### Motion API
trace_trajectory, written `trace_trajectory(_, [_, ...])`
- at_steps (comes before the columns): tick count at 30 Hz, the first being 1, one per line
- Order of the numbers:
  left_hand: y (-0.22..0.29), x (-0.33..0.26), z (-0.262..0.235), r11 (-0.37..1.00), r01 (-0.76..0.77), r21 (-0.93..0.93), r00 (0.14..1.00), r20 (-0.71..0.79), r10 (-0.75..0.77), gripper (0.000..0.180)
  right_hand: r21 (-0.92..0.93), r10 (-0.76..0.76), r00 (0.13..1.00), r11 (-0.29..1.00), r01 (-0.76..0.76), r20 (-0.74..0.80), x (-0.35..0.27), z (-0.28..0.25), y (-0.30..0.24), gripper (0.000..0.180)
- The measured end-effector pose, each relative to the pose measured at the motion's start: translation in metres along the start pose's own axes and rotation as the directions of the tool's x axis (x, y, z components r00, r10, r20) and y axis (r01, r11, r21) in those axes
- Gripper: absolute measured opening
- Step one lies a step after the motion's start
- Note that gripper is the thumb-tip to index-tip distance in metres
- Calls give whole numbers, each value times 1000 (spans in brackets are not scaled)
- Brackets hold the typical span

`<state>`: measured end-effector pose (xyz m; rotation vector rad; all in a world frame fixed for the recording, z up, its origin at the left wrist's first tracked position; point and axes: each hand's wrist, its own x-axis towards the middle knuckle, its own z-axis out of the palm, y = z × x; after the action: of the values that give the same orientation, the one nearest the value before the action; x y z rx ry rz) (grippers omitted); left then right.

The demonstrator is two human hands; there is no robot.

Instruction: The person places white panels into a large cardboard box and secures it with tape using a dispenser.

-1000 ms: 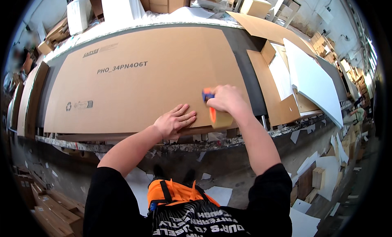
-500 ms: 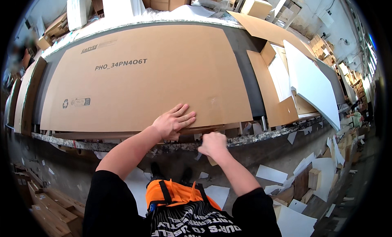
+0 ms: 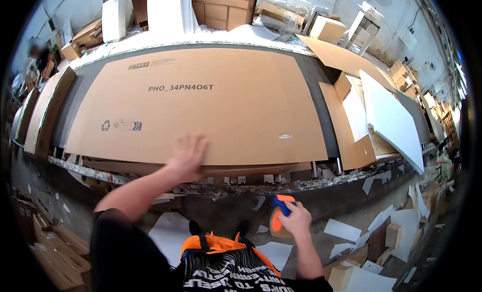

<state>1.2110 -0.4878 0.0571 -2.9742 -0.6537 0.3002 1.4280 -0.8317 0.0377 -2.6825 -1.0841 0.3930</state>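
A large flat cardboard box [image 3: 241, 106] with dark printing lies on the conveyor in front of me. My left hand [image 3: 190, 154] rests flat on its near part, fingers stretched out and slightly blurred. In my right hand [image 3: 297, 220] is an orange and blue tape dispenser [image 3: 285, 204] with a tan roll, held below the conveyor's near edge and apart from the box. Toward the box's right end a small shiny patch, like clear tape, catches the light.
An open carton [image 3: 354, 149] with white panels [image 3: 389, 111] sticking out stands to the right on the conveyor [image 3: 321, 86]. Upright cartons [image 3: 49, 113] stand at its left. White offcuts [image 3: 342, 230] litter the floor. Another person [image 3: 42, 58] is at the far left.
My right hand has come away from the box's near edge, down and to the right, bringing the tape dispenser into sight. My left hand has slid left along the box. The whole view has shifted.
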Motion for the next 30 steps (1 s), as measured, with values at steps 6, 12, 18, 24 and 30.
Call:
trace_trajectory(6, [-83, -51, 19, 862, -441, 249, 894, 213, 395, 66, 258, -63, 970, 958, 125, -235, -8, -24, -72, 55])
trace_trajectory(12, [-107, -67, 68, 884, -464, 54, 787, -433, 439, 70, 282, -324, 873, 855, 436, -365, 74, -44, -217, 59])
trace_trajectory(18, [-104, -59, 79, 886, -463, 5, 762, -509, 401, 71, -210, -177, 950, 949, 234, 257, 165, -50, -343, 56])
trace_trajectory(24, [-109, -64, 91, 891, -454, 11, 761, -515, 394, 69, -268, -258, 889, 889, 372, 378, 117, -32, -313, 34])
trace_trajectory(30, [-110, -70, 90, 897, -442, 7, 788, -476, 391, 69, -357, -164, 924, 888, 291, 346, 12, 17, -263, 60])
